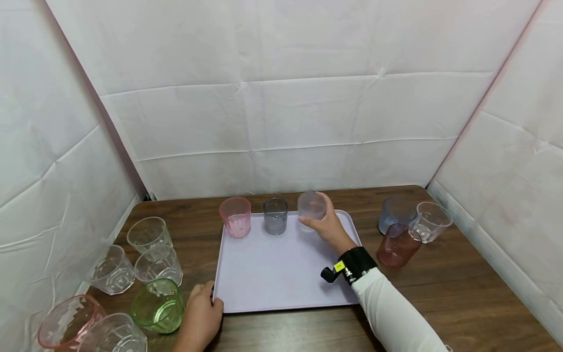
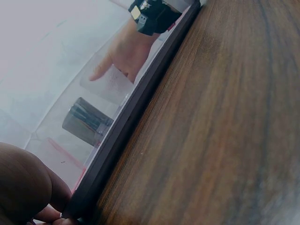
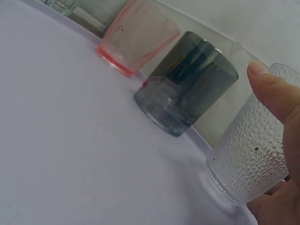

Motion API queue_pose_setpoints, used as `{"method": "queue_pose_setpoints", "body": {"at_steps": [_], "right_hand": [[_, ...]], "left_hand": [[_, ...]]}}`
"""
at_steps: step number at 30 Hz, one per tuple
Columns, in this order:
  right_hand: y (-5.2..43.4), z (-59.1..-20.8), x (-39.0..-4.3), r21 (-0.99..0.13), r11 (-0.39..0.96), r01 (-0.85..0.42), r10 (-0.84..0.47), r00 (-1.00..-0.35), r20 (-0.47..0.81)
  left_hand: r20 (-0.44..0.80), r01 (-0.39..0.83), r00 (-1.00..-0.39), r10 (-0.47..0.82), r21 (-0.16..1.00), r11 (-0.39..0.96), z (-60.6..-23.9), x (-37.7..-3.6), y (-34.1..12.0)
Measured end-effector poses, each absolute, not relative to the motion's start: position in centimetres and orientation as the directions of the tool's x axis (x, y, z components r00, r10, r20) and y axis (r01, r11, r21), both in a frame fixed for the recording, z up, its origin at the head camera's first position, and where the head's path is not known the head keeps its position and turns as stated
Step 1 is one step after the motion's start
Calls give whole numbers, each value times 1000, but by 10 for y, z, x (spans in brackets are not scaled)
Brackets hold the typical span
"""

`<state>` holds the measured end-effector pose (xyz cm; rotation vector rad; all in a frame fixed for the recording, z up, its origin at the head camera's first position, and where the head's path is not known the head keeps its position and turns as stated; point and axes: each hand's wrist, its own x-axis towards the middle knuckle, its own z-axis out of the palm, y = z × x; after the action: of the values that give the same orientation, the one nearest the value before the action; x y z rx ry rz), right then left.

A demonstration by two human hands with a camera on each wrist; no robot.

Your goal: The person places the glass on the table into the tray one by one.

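A lilac tray (image 1: 272, 274) lies on the wooden table (image 1: 457, 288). Along its far edge stand a pink cup (image 1: 235, 217), a smoky grey cup (image 1: 275, 215) and a clear dimpled cup (image 1: 311, 205). My right hand (image 1: 323, 222) grips the dimpled cup (image 3: 248, 159), which rests on the tray (image 3: 70, 140) beside the grey cup (image 3: 187, 86) and the pink cup (image 3: 136, 40). My left hand (image 1: 203, 313) holds the tray's near left corner; in the left wrist view its fingers (image 2: 28, 187) curl at the tray edge (image 2: 136, 112).
Several clear cups (image 1: 149, 234), a green one (image 1: 158, 305) and a pink one (image 1: 68, 322) stand left of the tray. A blue-grey cup (image 1: 396, 212), a clear cup (image 1: 431, 221) and a red cup (image 1: 398, 244) stand to its right. White sheets wall three sides.
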<state>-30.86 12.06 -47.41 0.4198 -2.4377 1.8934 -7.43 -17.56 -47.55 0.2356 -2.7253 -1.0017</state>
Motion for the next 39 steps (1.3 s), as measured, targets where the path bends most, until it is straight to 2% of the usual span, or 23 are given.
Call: {"method": "queue_pose_setpoints", "body": {"at_steps": [12, 18, 24, 28, 31, 35, 39], "right_hand": [[120, -472, -305, -937, 304, -171, -200, -973, 113], [124, -464, -300, -907, 401, -130, -215, -976, 45], [137, -462, -295, -876, 477, -67, -226, -973, -48], [149, -460, -288, -864, 499, -73, -229, -972, -51], [158, -448, -276, -792, 602, -102, -229, -972, -49], [170, -419, -249, -632, 760, -153, -292, -949, -122], [185, -391, -219, -560, 792, -243, -385, -911, -150]], "left_hand": [[117, -90, -969, -217, 651, 753, -474, -75, -176], [103, -99, -971, -217, 652, 752, -473, -75, -176], [87, -109, -972, -216, 651, 751, -472, -76, -176], [77, -113, -974, -214, 651, 751, -472, -76, -176], [89, -107, -973, -215, 650, 752, -473, -76, -177], [116, -87, -970, -212, 649, 756, -474, -75, -177], [112, -87, -971, -209, 650, 755, -474, -75, -176]]}}
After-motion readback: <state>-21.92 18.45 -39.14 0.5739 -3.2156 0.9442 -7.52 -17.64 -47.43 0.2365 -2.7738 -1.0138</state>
